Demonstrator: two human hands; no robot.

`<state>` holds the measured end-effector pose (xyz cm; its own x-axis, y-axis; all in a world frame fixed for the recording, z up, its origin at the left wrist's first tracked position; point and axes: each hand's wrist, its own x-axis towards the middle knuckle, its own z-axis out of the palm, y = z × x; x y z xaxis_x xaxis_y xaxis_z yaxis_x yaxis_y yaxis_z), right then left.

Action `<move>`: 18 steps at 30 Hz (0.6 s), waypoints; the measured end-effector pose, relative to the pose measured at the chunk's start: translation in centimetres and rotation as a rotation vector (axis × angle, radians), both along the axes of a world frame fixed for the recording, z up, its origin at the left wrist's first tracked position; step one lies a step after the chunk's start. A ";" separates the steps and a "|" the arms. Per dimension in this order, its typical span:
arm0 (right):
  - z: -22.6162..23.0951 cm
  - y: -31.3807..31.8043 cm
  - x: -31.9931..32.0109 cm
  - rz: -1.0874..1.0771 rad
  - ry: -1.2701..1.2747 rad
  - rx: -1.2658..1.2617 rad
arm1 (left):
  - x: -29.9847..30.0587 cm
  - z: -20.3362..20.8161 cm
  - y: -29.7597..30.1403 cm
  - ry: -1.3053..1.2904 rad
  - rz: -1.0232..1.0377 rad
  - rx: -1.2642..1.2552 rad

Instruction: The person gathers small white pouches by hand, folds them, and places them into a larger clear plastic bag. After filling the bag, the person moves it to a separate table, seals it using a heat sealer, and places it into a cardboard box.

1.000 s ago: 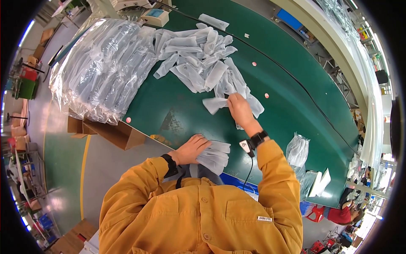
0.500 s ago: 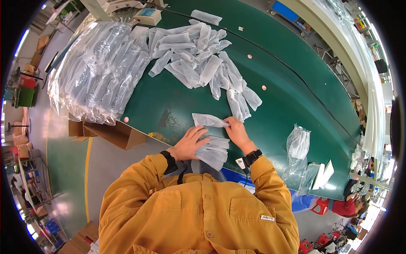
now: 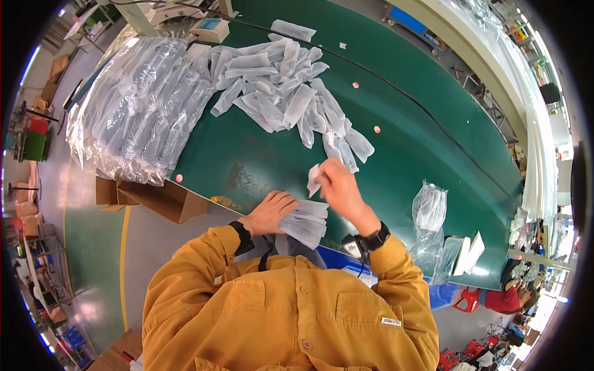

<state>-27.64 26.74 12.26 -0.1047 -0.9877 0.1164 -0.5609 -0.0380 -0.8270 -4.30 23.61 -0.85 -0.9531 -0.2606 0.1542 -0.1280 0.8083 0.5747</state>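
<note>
My right hand (image 3: 341,190) is closed, pinching a narrow frosted plastic pouch (image 3: 314,180) above the green table. The pouch is tilted, and part of it is hidden behind the fingers. My left hand (image 3: 271,212) lies with fingers stretched out against the left side of a small row of similar pouches (image 3: 305,221) at the table's near edge. Farther off is a loose heap of frosted pouches (image 3: 263,102), trailing toward my right hand. What the pouches contain cannot be made out.
Clear bags packed with pouches (image 3: 133,105) fill the table's left end, above an open cardboard box (image 3: 162,201). A black cable (image 3: 402,93) crosses the green table (image 3: 427,148). A clear bag (image 3: 429,210) lies at the right, near white cards (image 3: 473,253).
My right hand has lifted and turned, swinging the pouch from lying crosswise to a steep tilt. My left hand remains by the row of pouches. The view has shifted slightly.
</note>
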 end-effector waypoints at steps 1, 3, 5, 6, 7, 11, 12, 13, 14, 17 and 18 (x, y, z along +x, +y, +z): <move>1.1 0.1 0.8 0.003 -0.167 0.027 | -0.1 0.1 0.0 0.003 0.004 -0.003; 1.1 0.4 1.2 0.014 -0.334 0.055 | -0.1 0.2 -0.1 -0.010 -0.001 -0.015; -1.7 1.0 0.1 0.032 -0.471 0.016 | -0.3 0.5 -0.2 -0.016 -0.003 -0.027; -3.1 1.4 -0.8 0.040 -0.539 -0.004 | -0.5 0.6 -0.2 -0.015 -0.010 -0.025; -5.0 2.4 -2.1 0.042 -0.540 -0.004 | -0.5 0.7 -0.1 -0.017 -0.017 -0.020; -7.4 5.4 -4.3 -0.013 0.215 0.238 | -0.4 0.8 -0.1 -0.026 -0.027 0.004; -7.2 5.7 -4.2 -0.072 0.246 0.285 | -0.3 0.7 -0.2 -0.026 -0.031 0.013; -7.1 5.8 -4.1 -0.132 0.276 0.332 | -0.2 0.6 -0.4 -0.031 -0.032 0.015; -7.3 5.3 -3.7 -0.133 0.271 0.333 | -0.1 0.5 -0.7 -0.039 -0.029 0.028; -7.3 3.8 -1.8 -0.080 0.281 0.155 | -0.7 0.8 -1.2 -0.047 -0.047 0.043; -7.6 3.7 -1.5 -0.087 0.279 0.148 | -0.7 1.1 -1.2 -0.024 -0.026 0.024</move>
<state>-29.09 30.39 4.62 -0.1733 -0.9848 0.0087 -0.7627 0.1286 -0.6339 -5.01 22.45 0.22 -0.9628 -0.2394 0.1255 -0.1212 0.7975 0.5910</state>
